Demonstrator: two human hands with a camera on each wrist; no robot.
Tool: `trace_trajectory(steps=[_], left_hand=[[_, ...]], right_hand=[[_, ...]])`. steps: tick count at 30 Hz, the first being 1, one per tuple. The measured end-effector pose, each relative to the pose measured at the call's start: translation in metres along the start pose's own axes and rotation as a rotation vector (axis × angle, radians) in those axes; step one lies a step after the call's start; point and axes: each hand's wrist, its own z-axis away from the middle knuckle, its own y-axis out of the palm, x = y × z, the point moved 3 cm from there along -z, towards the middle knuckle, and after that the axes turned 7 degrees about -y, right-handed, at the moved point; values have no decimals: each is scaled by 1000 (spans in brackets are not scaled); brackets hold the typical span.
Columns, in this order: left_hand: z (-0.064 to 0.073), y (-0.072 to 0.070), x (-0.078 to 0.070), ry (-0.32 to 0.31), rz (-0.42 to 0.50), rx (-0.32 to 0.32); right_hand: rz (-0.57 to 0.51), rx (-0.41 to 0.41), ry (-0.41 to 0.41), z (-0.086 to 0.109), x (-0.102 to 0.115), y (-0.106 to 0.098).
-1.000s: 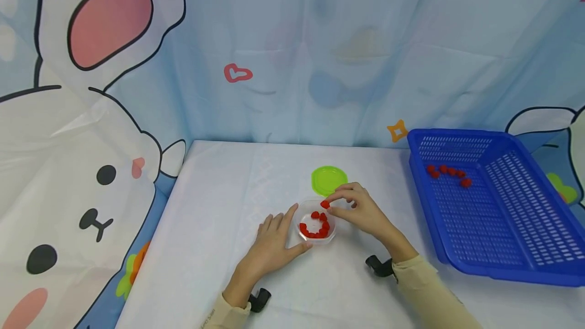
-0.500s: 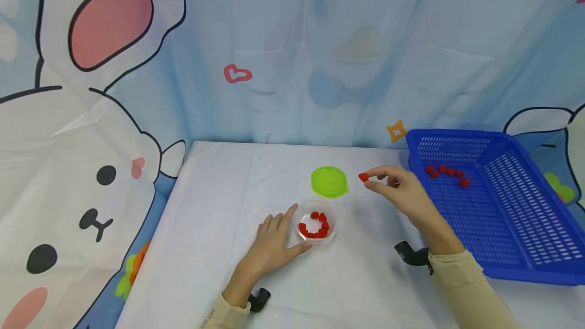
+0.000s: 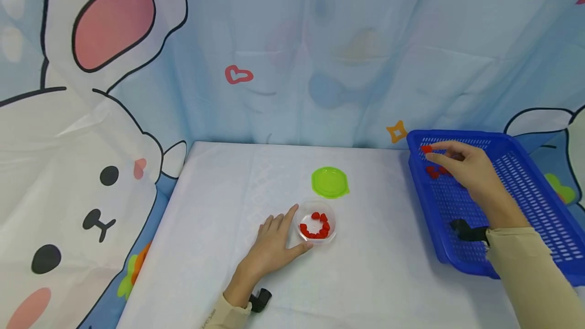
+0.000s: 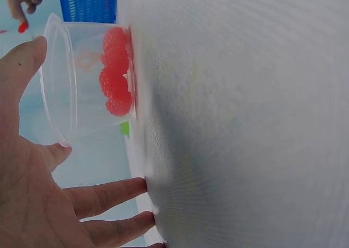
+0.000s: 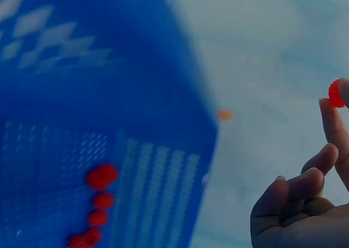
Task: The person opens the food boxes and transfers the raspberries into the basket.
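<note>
Between thumb and fingertips my right hand [image 3: 470, 169] pinches a red raspberry [image 3: 426, 149], held up above the far left part of the blue basket [image 3: 493, 217]. The same berry [image 5: 335, 94] shows at the right edge of the right wrist view. My left hand [image 3: 271, 248] lies beside a clear plastic cup [image 4: 87, 117], with thumb and index fingertips at its rim and the other fingers spread on the white cloth. Several raspberries [image 4: 115, 76] lie on the cup's bottom, in a curved row seen from above.
More raspberries [image 5: 98, 218] lie in the basket, partly hidden by my right hand in the head view. A green lid [image 3: 330, 183] lies flat on the table behind the cup. A printed curtain [image 3: 283, 55] hangs along the table's back edge.
My right hand has carried the raspberry from over the cup rightward across the table to above the basket. The left hand and the cup have stayed in place.
</note>
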Motion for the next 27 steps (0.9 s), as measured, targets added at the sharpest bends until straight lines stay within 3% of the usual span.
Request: trace_trajectory(steps=[9,13,22,27], left_hand=[[0,0,-2,-15,6,18],[0,1,-1,-12,1,17],[0,0,0,-13,1,14],[-2,1,1,-13,-1,14]], right_hand=[[-143,-11,236,-19,-88,-11],[-143,-34,320,-21,-118,-12],[-70,26,329,-31,-154,-5],[67,38,305,-33,-160,0]])
